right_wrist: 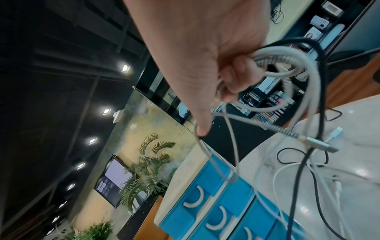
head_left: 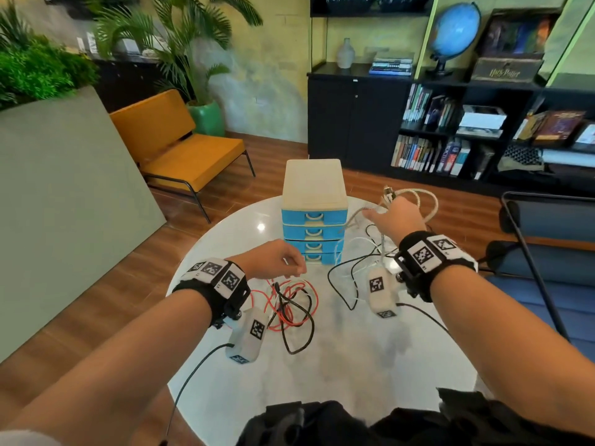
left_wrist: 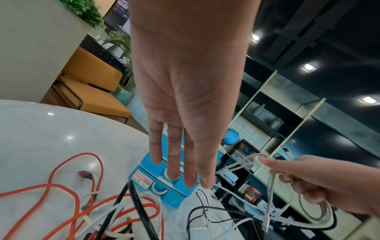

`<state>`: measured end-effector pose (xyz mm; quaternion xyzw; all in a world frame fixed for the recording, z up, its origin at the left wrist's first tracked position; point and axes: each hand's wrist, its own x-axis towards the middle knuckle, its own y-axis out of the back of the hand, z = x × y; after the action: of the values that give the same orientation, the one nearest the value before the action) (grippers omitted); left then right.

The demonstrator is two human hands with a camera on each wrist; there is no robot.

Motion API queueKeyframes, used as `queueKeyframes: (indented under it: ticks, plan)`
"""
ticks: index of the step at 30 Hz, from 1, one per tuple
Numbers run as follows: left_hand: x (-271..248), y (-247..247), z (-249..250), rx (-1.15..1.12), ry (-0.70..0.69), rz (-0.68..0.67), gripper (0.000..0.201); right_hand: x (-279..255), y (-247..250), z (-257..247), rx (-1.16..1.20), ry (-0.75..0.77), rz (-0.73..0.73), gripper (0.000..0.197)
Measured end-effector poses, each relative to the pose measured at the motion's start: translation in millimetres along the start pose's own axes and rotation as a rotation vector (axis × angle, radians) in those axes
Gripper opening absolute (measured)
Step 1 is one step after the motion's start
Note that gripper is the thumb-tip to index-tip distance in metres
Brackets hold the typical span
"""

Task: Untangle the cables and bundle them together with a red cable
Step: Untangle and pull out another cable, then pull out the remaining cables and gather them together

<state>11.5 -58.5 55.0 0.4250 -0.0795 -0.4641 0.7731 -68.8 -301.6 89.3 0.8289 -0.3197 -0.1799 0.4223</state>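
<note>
Bright and even in the head view, lit from overhead. Small white glare spots on the glossy round white marble worktop [head_left: 225, 233], at about 10 o'clock from the centre. Faint, soft shadows under the forearms. Strong wide-angle bending toward the edges, the shelves at 2 o'clock leaning. Dimmer in both wrist views, with rows of small square ceiling lamps [right_wrist: 124, 68] flaring against a dark ceiling. Soft, stretched blur on the near palms, and smeared cables at 3 o'clock.
</note>
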Motion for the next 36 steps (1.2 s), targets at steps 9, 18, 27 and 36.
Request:
queueKeyframes:
  ticks: [9,18,27,36]
  plan:
    - [0.7,-39.9,0.7,0.502,0.005,-0.39,0.036,-5.4,-4.9,7.2,-0.113,-0.04,-0.337,0.043]
    - [13.2,5.4,16.7,0.148,-0.117,0.035,0.013,-42.8,-22.7,-4.0,0.427,0.106,-0.655,0.035]
    - [1.5,68.1,32.1,-0.325,-0.165,0.634,0.018,-53.8,-29.4,-20.6,0.645,0.101,-0.826,0.046]
    - [-0.2,84.6,14.0,-0.473,-0.056,0.846,0.018,-44.4,-24.9,-14.7,0.272,0.28,-0.612,0.029]
